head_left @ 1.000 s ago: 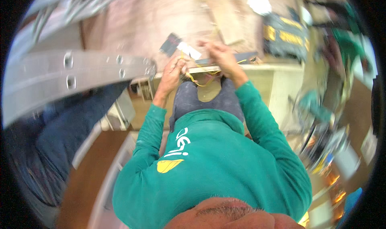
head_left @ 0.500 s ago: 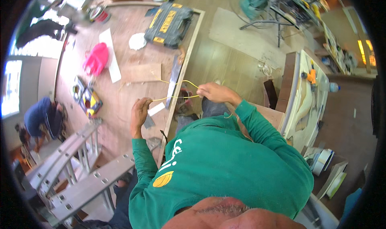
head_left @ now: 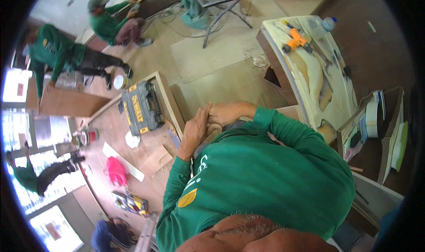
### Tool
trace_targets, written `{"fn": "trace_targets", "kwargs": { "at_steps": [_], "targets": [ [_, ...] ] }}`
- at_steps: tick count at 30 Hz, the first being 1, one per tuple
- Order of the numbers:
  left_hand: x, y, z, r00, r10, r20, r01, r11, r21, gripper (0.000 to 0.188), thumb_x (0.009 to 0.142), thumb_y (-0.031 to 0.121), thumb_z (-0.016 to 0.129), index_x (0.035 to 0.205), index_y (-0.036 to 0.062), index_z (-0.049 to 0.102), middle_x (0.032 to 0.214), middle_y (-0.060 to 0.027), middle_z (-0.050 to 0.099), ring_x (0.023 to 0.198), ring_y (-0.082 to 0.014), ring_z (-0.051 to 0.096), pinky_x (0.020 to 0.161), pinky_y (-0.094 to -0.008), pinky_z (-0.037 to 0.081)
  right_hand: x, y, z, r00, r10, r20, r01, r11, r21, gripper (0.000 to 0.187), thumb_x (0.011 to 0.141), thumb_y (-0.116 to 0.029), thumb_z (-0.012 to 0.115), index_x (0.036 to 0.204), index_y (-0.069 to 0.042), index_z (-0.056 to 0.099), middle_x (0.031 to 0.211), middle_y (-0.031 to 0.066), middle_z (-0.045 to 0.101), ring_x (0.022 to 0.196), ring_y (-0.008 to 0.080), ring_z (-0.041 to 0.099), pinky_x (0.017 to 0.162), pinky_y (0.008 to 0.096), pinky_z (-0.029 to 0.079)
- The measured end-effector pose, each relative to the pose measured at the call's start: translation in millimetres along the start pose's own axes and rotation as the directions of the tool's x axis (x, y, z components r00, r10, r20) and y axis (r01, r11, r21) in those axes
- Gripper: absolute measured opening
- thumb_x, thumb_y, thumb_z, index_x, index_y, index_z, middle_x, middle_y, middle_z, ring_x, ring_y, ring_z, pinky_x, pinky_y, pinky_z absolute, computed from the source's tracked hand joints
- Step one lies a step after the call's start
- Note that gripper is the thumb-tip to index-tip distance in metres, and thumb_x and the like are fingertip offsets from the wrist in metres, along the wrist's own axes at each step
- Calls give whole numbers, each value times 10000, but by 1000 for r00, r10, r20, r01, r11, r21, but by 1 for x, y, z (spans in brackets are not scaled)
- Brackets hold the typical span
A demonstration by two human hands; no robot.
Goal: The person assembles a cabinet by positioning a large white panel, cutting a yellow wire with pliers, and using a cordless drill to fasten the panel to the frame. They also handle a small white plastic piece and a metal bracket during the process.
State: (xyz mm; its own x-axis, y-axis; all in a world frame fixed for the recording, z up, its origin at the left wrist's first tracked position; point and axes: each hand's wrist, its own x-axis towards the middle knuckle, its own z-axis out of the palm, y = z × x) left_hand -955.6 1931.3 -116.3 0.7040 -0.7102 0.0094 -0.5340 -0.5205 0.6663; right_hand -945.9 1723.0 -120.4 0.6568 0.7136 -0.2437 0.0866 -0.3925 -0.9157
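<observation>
My left hand (head_left: pixel 195 130) and my right hand (head_left: pixel 226 113) meet in front of my waist, fingers touching. The left fingers lie together, pointing up along the tips of the right. Both hands look closed, and whatever they pinch is hidden between them. No yellow cord shows now. Just beyond and to the left, a black and yellow tool case (head_left: pixel 142 107) lies on a wood-topped surface with a raised pale wooden edge (head_left: pixel 169 99).
A pale panel (head_left: pixel 290 68) at right bears an orange power tool (head_left: pixel 295 40) and a clear bottle (head_left: pixel 328 23). Left lie a pink cloth-like item (head_left: pixel 116 172), a white strip (head_left: pixel 122 161) and a board (head_left: pixel 155 161). One co-worker (head_left: pixel 59 53) handles a brown panel (head_left: pixel 73 102); another (head_left: pixel 110 24) squats.
My hands, held apart with a yellow cord stretched between them, have come together at my waist, and the cord is out of sight. The view has turned to the right, bringing co-workers into sight.
</observation>
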Motion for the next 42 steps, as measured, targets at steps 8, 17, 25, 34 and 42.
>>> {"fn": "trace_targets", "kwargs": {
  "at_steps": [8, 17, 25, 34, 42],
  "targets": [
    [101, -41, -55, 966, 250, 66, -249, 968, -27, 329, 944, 199, 701, 1263, 128, 661, 925, -149, 738, 824, -366, 716, 676, -438, 567, -49, 8, -93, 949, 177, -260, -237, 946, -222, 301, 1026, -296, 552, 1067, -13, 646, 968, 226, 669, 904, 456, 612, 833, 509, 476],
    [184, -198, -69, 976, 50, 211, -63, 996, 58, 268, 931, 343, 668, 1047, 103, 695, 913, -153, 714, 863, -412, 687, 725, -513, 530, -14, 50, -155, 751, 379, -540, -535, 829, -163, 250, 1056, -217, 535, 1022, 21, 606, 820, 237, 573, 711, 351, 541, 722, 419, 489],
    [199, -206, 41, 874, 178, 451, 278, 578, -768, 737, 891, 494, 788, 1411, 29, 552, 1283, -186, 681, 1185, -328, 642, 972, -457, 522, 118, 39, -197, 931, 361, -43, -334, 805, -491, 269, 1072, -234, 512, 1009, 3, 623, 830, 266, 601, 730, 451, 558, 681, 454, 480],
    [76, -147, 84, 631, -757, -173, 255, 413, -874, 431, 1074, 439, 492, 1184, 53, 649, 1081, -228, 696, 1018, -426, 657, 853, -504, 508, 247, 109, -187, 825, 247, 509, -39, 922, -386, 263, 1042, -211, 587, 953, 30, 639, 727, 98, 583, 682, 216, 545, 658, 373, 466],
    [-71, -82, 171, 165, -981, -98, 657, 183, -731, 190, 965, 275, 585, 1045, 148, 702, 955, -156, 732, 923, -399, 698, 742, -529, 532, 311, 129, -90, 754, 360, 550, 134, 735, -665, 268, 1015, -246, 618, 973, 13, 670, 788, 167, 650, 724, 284, 614, 701, 395, 499]
  ]
}}
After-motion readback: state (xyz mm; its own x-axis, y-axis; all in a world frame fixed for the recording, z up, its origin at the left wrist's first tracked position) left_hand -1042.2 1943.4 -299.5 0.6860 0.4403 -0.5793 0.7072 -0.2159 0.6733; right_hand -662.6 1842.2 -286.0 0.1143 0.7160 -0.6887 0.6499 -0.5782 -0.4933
